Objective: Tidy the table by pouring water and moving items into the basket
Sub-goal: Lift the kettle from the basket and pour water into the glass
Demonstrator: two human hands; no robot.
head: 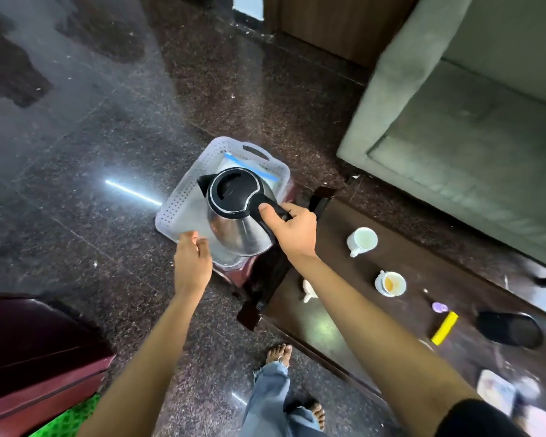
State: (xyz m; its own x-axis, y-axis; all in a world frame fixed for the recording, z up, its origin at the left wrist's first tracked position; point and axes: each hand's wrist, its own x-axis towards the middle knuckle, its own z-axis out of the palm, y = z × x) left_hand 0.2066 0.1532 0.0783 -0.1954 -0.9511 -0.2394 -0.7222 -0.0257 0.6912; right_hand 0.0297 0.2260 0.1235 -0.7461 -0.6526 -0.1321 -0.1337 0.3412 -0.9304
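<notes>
A steel kettle (234, 228) with a black lid and handle hangs over a white perforated basket (183, 197) that sits on a low maroon stool. My right hand (292, 230) grips the kettle's black handle, thumb on top. My left hand (191, 264) touches the basket's near rim with loosely bent fingers. A flat pale item with a blue edge lies inside the basket. On the dark table (344, 247) to the right stand a white cup (362, 241) and a second cup (390, 283) with orange dregs.
The table also carries a purple cap (439, 307), a yellow bar (444, 328), the kettle's black base (508, 329) and a third white cup (308, 291) partly behind my arm. A grey sofa (454, 137) stands at the right, a maroon seat (38, 357) at the lower left.
</notes>
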